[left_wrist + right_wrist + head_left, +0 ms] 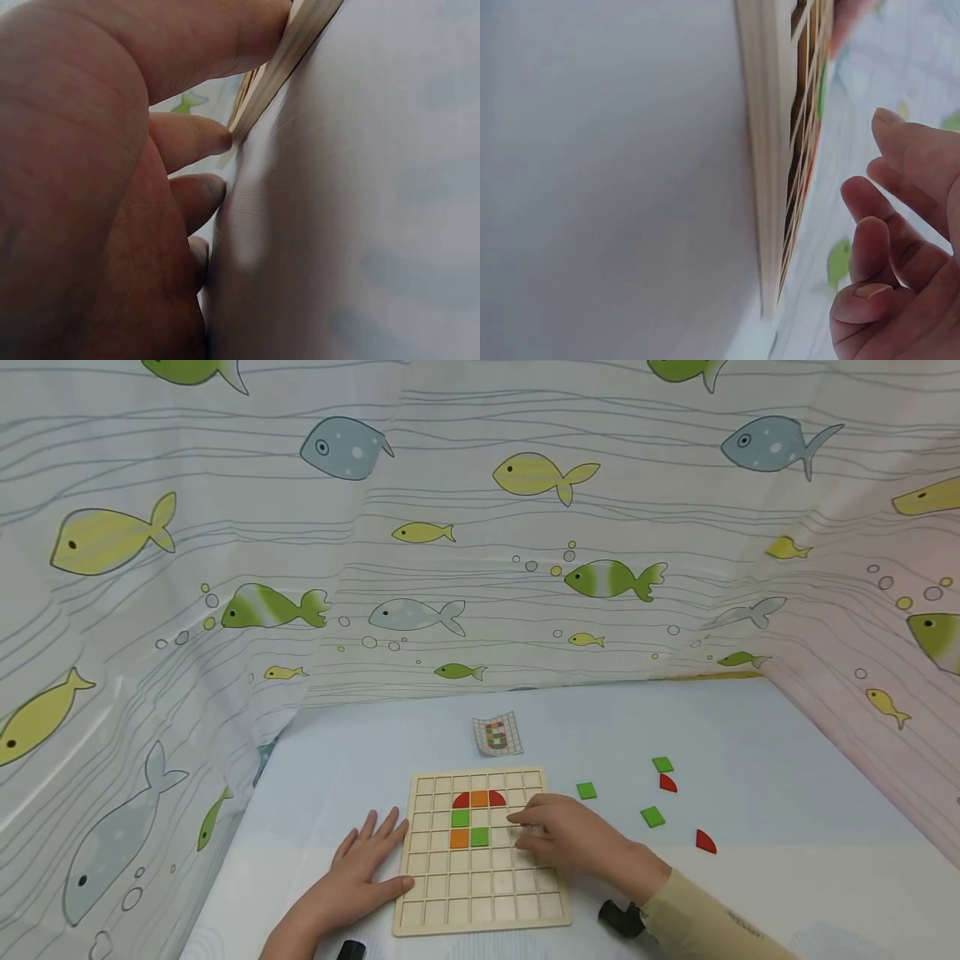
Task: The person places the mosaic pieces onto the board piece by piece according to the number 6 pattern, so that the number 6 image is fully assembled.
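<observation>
A wooden grid board [438, 893] lies on the table, with shallow square cells. In its upper part sit a red quarter-round tile [461, 800], an orange square tile [480, 798] and another red quarter-round. Below them are a green square tile [460, 818], a second orange square and a second green square. My left hand [356, 881] is spread flat, thumb and fingertips touching the board's left edge [262, 90]. Over the board's right side hovers my right hand [562, 835]; its fingers [866, 199] are loosely bent and nothing shows between them.
Behind the board lies a small pattern card [497, 735] picturing coloured tiles on a grid. To the right are loose green squares [652, 816] and red quarter-rounds [705, 841]. Black objects [621, 918] show near both wrists. A fish-print curtain [450, 568] surrounds the table.
</observation>
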`<act>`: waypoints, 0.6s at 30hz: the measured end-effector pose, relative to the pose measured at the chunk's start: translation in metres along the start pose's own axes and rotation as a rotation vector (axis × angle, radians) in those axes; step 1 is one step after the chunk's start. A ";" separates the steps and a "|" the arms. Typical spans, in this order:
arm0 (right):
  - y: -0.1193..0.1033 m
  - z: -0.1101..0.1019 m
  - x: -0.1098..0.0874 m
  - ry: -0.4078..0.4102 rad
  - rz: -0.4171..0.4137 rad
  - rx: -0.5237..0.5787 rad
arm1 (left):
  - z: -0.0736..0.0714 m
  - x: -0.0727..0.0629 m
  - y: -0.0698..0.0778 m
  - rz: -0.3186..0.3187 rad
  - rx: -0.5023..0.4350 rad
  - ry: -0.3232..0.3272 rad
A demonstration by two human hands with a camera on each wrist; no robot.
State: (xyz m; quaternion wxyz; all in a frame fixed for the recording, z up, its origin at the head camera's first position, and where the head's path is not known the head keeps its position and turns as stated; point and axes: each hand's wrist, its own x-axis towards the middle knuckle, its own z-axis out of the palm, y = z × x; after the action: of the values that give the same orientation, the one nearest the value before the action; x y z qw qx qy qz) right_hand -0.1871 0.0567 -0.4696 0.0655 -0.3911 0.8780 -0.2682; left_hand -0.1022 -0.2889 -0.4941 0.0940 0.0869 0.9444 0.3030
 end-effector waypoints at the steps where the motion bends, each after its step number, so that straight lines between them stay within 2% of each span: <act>1: 0.003 -0.002 -0.004 0.010 0.020 0.014 | 0.000 0.000 0.000 0.000 0.002 0.001; 5: 0.016 -0.010 -0.023 0.078 0.084 0.027 | 0.001 0.000 0.000 -0.002 0.006 0.001; 12: 0.040 -0.023 -0.051 0.251 0.135 0.002 | 0.000 0.000 0.002 -0.003 0.005 -0.006; 18: 0.057 -0.035 -0.066 0.287 0.266 0.027 | -0.001 0.000 0.003 -0.007 0.006 -0.010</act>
State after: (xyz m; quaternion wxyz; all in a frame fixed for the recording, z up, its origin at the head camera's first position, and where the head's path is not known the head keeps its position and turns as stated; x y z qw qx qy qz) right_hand -0.1901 0.1501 -0.4762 -0.0204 -0.2287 0.9185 -0.3218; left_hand -0.1017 -0.2870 -0.4919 0.0993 0.0855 0.9450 0.2996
